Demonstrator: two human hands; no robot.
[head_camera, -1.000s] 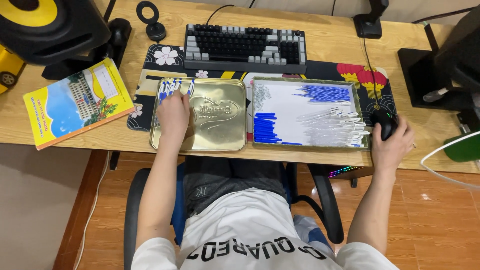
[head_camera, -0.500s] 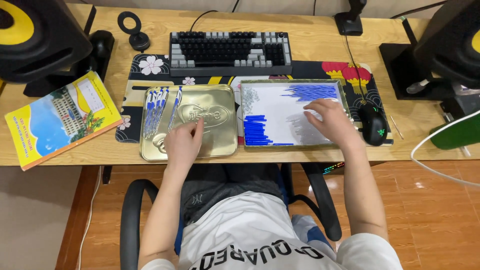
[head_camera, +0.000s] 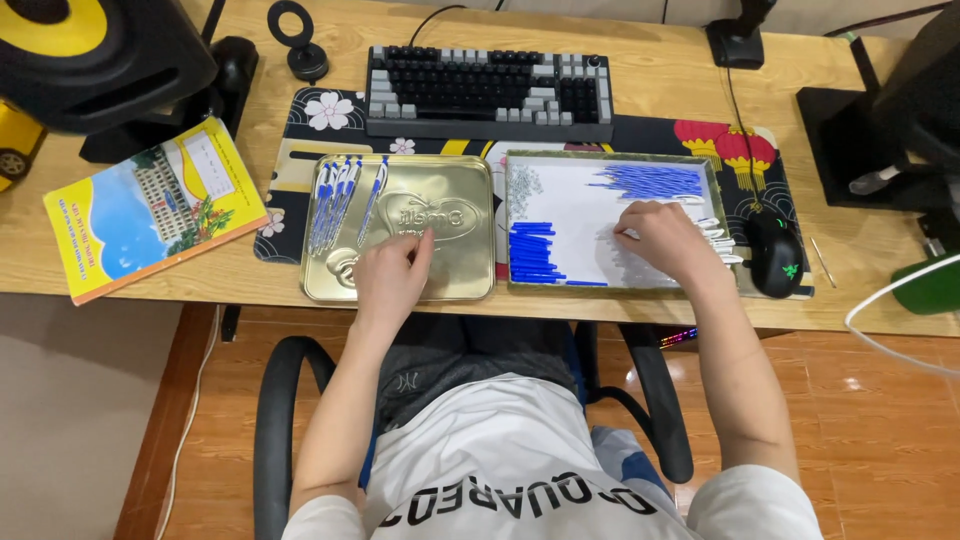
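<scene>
Here the work looks like pen assembly, at the part-picking step. The left hand (head_camera: 392, 278) rests on the gold tin lid (head_camera: 400, 228), fingers curled; whether they pinch anything I cannot tell. Finished blue pens (head_camera: 340, 198) lie at the lid's left end. Just right of the lid, the right hand (head_camera: 668, 240) reaches into the white tray (head_camera: 610, 220), fingers bent over clear pen barrels, blue caps (head_camera: 532, 252) beside them. The next move likely calls for a clean pinch on one part.
</scene>
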